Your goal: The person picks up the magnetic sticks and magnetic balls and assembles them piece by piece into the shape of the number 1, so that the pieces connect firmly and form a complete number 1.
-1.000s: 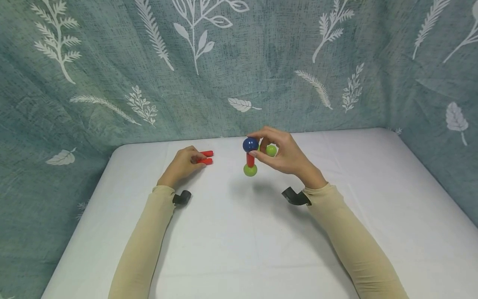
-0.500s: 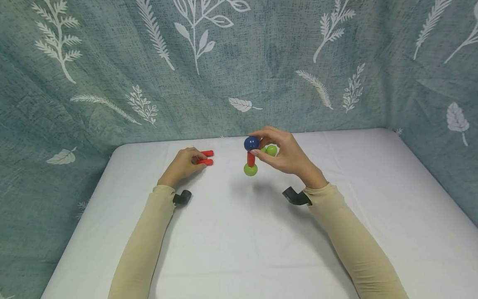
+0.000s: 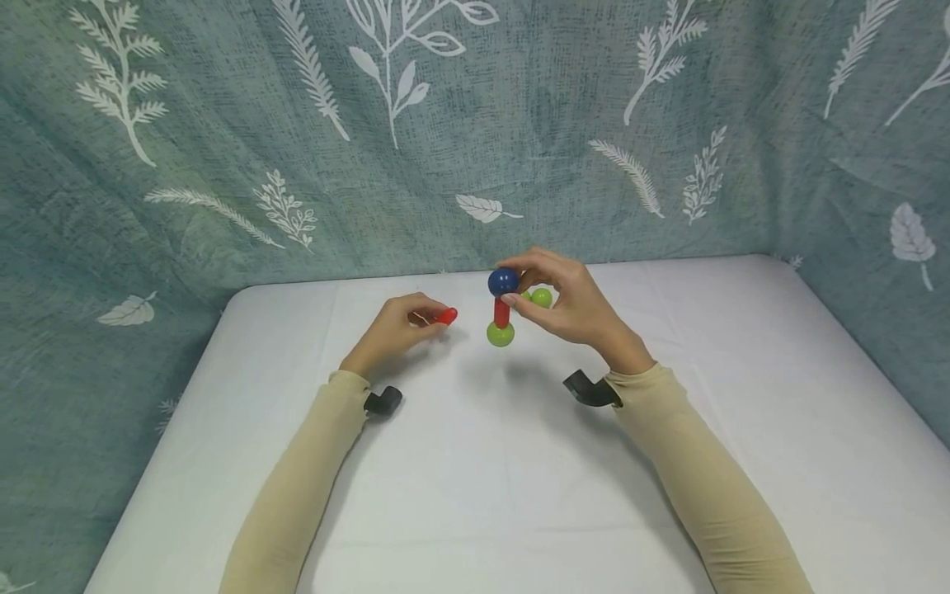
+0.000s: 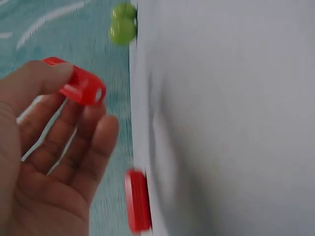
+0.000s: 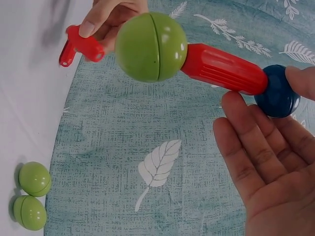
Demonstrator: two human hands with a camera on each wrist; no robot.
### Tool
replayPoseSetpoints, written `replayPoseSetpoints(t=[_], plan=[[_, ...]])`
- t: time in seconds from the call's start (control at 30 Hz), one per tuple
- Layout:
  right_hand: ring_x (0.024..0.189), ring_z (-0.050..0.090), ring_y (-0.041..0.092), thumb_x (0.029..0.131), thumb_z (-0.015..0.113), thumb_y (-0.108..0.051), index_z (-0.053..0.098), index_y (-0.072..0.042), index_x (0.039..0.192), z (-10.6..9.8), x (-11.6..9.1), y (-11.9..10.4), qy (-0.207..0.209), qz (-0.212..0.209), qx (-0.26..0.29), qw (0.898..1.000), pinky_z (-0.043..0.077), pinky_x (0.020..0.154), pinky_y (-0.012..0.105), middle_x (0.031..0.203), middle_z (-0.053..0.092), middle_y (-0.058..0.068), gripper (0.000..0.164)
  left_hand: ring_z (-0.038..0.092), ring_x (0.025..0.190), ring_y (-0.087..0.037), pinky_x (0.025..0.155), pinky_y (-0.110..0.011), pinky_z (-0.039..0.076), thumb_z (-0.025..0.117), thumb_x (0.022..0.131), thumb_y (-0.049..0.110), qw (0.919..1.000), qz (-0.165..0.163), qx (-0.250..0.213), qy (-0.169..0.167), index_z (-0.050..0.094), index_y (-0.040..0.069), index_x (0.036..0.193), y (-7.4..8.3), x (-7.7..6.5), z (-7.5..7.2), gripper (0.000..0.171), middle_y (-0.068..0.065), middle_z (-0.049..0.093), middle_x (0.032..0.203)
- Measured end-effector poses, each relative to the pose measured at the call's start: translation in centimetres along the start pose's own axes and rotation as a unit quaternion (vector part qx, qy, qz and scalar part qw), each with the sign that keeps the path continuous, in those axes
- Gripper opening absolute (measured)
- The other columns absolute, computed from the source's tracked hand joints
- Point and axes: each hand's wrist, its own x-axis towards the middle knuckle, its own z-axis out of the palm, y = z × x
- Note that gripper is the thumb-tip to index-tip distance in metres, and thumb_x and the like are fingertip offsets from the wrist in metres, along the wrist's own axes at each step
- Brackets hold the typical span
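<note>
Raised over the table, my right hand (image 3: 571, 305) pinches a glossy blue ball (image 3: 504, 281) between thumb and fingers. From that ball hangs a ribbed red rod (image 5: 224, 69), with a larger green ball (image 5: 151, 46) on its other end; the three are joined in a line. To the left, my left hand (image 3: 401, 330) pinches a short red rod (image 4: 83, 86), with a pale spot on its end, between thumb and forefinger. A further red rod (image 4: 138, 200) lies on the table below that hand, hidden behind it in the head view.
Two green balls (image 5: 34, 178) sit side by side on the white table (image 3: 445, 478), partly behind my right hand in the head view. A patterned teal cloth (image 3: 416, 181) hangs behind the table's far edge. Dark wrist-camera mounts (image 3: 591, 388) stick out from both sleeves.
My left hand has lifted one red rod off the table and carried it right, toward the joined pieces. My right hand has shifted only slightly, still holding the blue ball.
</note>
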Motion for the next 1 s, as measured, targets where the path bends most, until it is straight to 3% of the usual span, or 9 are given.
replayPoseSetpoints(t=[0.17, 0.3, 0.47, 0.6, 1.0], plan=[[0.084, 0.066, 0.013, 0.083, 0.076, 0.000, 0.065, 0.000, 0.120, -0.1, 0.0, -0.2, 0.003, 0.001, -0.008, 1.000, 0.057, 0.083, 0.026, 0.101, 0.067, 0.007, 0.039, 0.066, 0.095, -0.017, 0.090, -0.033, 0.055, 0.077, 0.086, 0.018, 0.9970, 0.011, -0.074, -0.020, 0.071, 0.009, 0.111, 1.7, 0.1, 1.6, 0.028, -0.005, 0.072, 0.103], [0.084, 0.066, 0.014, 0.082, 0.076, 0.001, 0.065, 0.000, 0.120, -0.1, 0.0, -0.1, 0.007, -0.001, -0.009, 1.000, 0.057, 0.083, 0.026, 0.102, 0.067, 0.008, 0.039, 0.068, 0.092, -0.016, 0.088, -0.032, 0.056, 0.077, 0.085, 0.012, 0.9932, 0.025, -0.103, -0.048, 0.071, 0.007, 0.109, 2.4, 0.1, 2.7, 0.025, -0.006, 0.073, 0.100], [0.084, 0.066, 0.014, 0.082, 0.075, 0.002, 0.065, 0.000, 0.120, 0.0, -0.1, 0.0, 0.008, -0.009, -0.005, 1.000, 0.057, 0.083, 0.026, 0.102, 0.067, 0.008, 0.039, 0.070, 0.090, -0.016, 0.087, -0.030, 0.057, 0.074, 0.085, 0.004, 0.9894, 0.035, -0.107, -0.092, 0.069, 0.004, 0.111, 3.0, 0.1, 3.9, 0.026, -0.009, 0.073, 0.101], [0.084, 0.066, 0.014, 0.082, 0.076, 0.003, 0.065, 0.001, 0.119, 0.0, 0.0, 0.0, 0.011, -0.015, -0.001, 1.000, 0.057, 0.083, 0.025, 0.103, 0.067, 0.009, 0.039, 0.071, 0.090, -0.017, 0.087, -0.030, 0.058, 0.073, 0.084, 0.002, 0.9872, 0.034, -0.111, -0.109, 0.070, 0.004, 0.110, 3.7, 0.1, 4.4, 0.027, -0.010, 0.073, 0.102], [0.083, 0.067, 0.014, 0.082, 0.075, 0.004, 0.065, 0.002, 0.118, 0.0, 0.0, 0.0, 0.010, -0.019, 0.006, 1.000, 0.057, 0.083, 0.025, 0.099, 0.066, 0.008, 0.038, 0.070, 0.086, -0.013, 0.084, -0.029, 0.058, 0.075, 0.083, 0.003, 0.9886, 0.056, -0.090, -0.106, 0.071, 0.006, 0.104, 4.4, 0.1, 5.0, 0.021, -0.007, 0.074, 0.096]])
